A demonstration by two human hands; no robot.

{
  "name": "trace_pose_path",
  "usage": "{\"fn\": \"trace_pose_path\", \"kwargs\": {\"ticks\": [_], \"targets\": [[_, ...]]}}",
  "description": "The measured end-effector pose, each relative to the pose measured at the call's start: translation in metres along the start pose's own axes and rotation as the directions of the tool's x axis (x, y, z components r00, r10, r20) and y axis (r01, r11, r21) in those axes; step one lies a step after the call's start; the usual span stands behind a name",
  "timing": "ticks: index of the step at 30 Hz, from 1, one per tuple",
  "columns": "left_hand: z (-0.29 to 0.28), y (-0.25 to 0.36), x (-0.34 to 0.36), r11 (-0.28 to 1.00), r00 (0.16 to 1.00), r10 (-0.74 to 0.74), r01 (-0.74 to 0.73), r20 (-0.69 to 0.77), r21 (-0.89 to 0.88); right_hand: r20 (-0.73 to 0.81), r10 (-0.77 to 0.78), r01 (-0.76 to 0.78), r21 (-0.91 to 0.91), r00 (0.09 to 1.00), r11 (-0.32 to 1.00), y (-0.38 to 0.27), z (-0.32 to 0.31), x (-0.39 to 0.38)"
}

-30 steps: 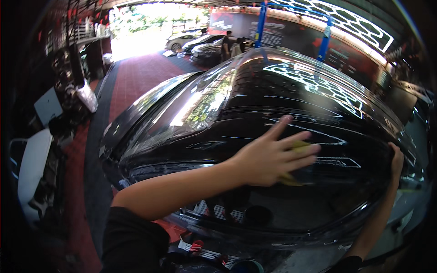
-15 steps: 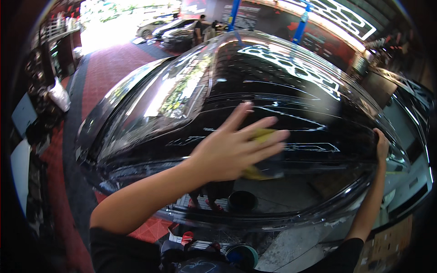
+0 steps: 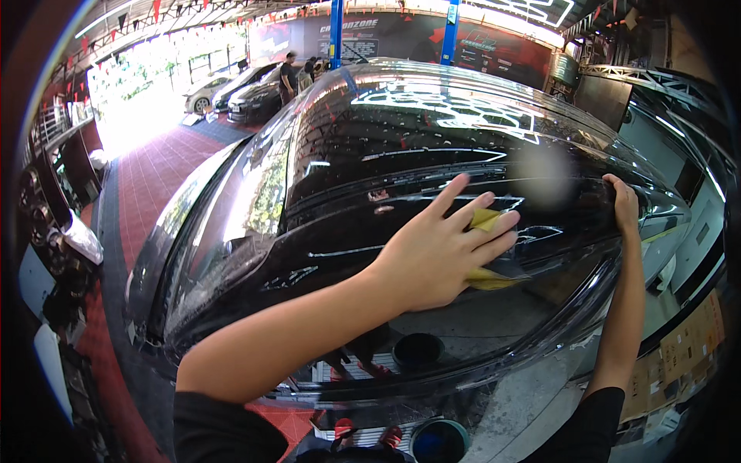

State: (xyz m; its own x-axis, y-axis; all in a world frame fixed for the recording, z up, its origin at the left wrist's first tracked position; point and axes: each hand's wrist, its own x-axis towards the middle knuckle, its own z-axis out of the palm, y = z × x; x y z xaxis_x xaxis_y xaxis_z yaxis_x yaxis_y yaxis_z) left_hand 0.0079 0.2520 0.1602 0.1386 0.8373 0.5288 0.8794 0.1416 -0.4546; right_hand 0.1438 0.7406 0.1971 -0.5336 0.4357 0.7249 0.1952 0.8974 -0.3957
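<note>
My left hand (image 3: 440, 255) is spread over a crumpled yellow cloth (image 3: 494, 278) on the glossy black body of a car (image 3: 347, 201). Its fingers are apart, and cloth shows between and below them. My right hand (image 3: 621, 201) grips the edge of the bodywork at the far right with bent fingers; its fingertips are small in the picture. White hexagon lights and daylight reflect on the dark panels and glass around both hands.
Below the car are a dark bucket (image 3: 438, 441) and my red footwear (image 3: 390, 437). Cardboard (image 3: 679, 347) lies at right, assorted parts (image 3: 81, 235) stand at left. Parked cars (image 3: 247, 104), people (image 3: 287, 81) and a blue lift post (image 3: 336, 35) are in the background.
The view has shifted, showing more at the right and bottom. My left hand remains spread on the cloth, which now shows more between its fingers; my right hand still grips the edge.
</note>
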Motion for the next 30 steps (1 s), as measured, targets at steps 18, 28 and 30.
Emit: {"fn": "trace_pose_path", "kwargs": {"ticks": [18,28,30], "targets": [[0.05,0.075,0.135,0.972,0.972,-0.235,0.235,0.006,0.019,-0.22,0.176,0.171,0.952,0.959,0.254,-0.018,-0.016,-0.065],[0.193,0.291,-0.035,-0.482,0.684,-0.454,0.35,0.571,-0.803,0.332,0.213,-0.304,0.94,0.919,-0.152,-0.239,0.13,-0.439],[0.2,0.311,-0.074,-0.479,0.413,-0.559,0.547,0.719,-0.687,0.422,0.224,-0.38,0.901,0.878,-0.209,-0.248,0.137,-0.464]]}}
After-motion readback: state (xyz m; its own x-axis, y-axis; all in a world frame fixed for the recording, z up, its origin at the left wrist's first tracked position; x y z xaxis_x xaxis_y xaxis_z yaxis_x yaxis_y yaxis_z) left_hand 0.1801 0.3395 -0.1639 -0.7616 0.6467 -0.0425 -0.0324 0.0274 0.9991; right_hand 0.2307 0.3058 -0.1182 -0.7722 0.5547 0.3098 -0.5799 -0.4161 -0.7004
